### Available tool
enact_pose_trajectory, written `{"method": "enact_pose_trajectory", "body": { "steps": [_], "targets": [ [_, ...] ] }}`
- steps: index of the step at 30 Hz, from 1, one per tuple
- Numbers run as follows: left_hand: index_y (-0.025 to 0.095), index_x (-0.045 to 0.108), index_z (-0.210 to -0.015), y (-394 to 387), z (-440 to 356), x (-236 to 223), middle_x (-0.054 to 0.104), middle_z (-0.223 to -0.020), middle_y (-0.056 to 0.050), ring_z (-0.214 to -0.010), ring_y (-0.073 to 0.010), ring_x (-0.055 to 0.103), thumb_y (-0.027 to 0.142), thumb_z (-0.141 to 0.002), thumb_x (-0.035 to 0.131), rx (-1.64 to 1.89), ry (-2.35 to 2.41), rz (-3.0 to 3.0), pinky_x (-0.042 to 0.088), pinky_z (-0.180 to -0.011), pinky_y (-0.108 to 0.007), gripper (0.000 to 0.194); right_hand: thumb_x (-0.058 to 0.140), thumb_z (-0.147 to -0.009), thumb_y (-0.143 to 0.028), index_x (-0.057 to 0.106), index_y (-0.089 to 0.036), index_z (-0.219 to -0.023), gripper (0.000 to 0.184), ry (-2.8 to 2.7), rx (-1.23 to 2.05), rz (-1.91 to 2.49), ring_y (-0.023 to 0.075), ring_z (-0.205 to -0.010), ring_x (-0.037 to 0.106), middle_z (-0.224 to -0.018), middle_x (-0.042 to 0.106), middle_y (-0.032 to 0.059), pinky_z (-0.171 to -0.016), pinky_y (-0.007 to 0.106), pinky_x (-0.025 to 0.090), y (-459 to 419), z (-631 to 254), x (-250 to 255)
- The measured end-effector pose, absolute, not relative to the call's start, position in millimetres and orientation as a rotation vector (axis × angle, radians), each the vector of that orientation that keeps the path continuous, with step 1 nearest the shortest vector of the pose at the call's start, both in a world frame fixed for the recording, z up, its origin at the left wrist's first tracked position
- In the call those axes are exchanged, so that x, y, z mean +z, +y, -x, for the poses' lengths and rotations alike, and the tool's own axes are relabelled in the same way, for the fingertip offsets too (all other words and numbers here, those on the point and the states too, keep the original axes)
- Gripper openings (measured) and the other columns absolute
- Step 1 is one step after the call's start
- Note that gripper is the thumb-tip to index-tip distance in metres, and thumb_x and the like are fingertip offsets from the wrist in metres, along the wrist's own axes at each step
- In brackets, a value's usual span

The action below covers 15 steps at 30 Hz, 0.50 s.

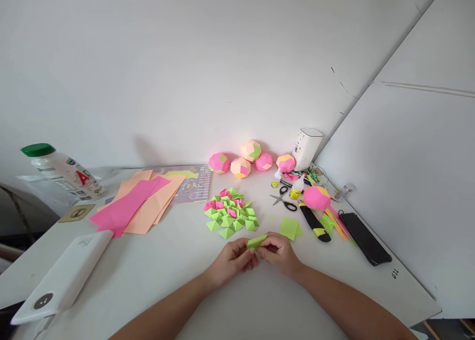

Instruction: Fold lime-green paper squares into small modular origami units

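Observation:
Between my hands, just above the table, is a small piece of green paper [256, 241], folded over. My left hand [237, 255] pinches its left end with thumb and fingers. At its right end, my right hand [279, 252] grips it the same way. Beyond them lies a pile of folded paper pieces [232, 212], mostly green with some pink. Flat green paper squares [289, 228] rest a little past my right hand. Open black-handled scissors [283, 199] lie farther back.
Paper balls [240, 168] sit along the wall. Glue bottles [297, 187], a cutter knife [314, 222], a pink ball [316, 198] and a black phone [365, 237] are at right. Pink and orange sheets [129, 201], a white bottle [65, 174] and a white device [65, 275] occupy the left.

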<state>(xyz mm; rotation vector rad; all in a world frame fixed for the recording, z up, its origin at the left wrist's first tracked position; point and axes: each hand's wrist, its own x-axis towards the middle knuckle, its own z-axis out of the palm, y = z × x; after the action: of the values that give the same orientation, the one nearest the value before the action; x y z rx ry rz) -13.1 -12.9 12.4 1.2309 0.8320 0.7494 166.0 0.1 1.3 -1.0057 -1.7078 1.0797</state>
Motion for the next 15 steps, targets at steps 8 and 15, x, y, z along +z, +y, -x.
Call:
{"method": "enact_pose_trajectory", "body": {
  "steps": [8, 15],
  "targets": [
    [0.015, 0.058, -0.081, -13.0, 12.5, 11.8, 0.063, -0.069, -0.003, -0.057, -0.012, 0.053, 0.046, -0.081, 0.052, 0.709, 0.835, -1.283, 0.038, -0.053, -0.023, 0.031, 0.064, -0.074, -0.027, 0.06, -0.017, -0.063, 0.015, -1.598, 1.269, 1.015, 0.0107, -0.045, 0.05, -0.057, 0.056, -0.0007, -0.042, 0.023, 0.041, -2.6, -164.9, 0.7],
    [0.016, 0.056, -0.077, -13.6, 11.6, 7.1, 0.061, -0.067, -0.002, -0.055, -0.0118, 0.052, 0.043, -0.082, 0.052, 0.737, 0.839, -1.274, 0.038, -0.051, -0.023, 0.028, 0.064, -0.074, -0.031, 0.059, -0.017, -0.064, 0.018, -1.558, 1.311, 1.048, 0.0123, -0.045, 0.054, -0.053, 0.058, -0.0007, -0.04, 0.024, 0.045, -3.0, -164.0, -3.1]
  ]
}}
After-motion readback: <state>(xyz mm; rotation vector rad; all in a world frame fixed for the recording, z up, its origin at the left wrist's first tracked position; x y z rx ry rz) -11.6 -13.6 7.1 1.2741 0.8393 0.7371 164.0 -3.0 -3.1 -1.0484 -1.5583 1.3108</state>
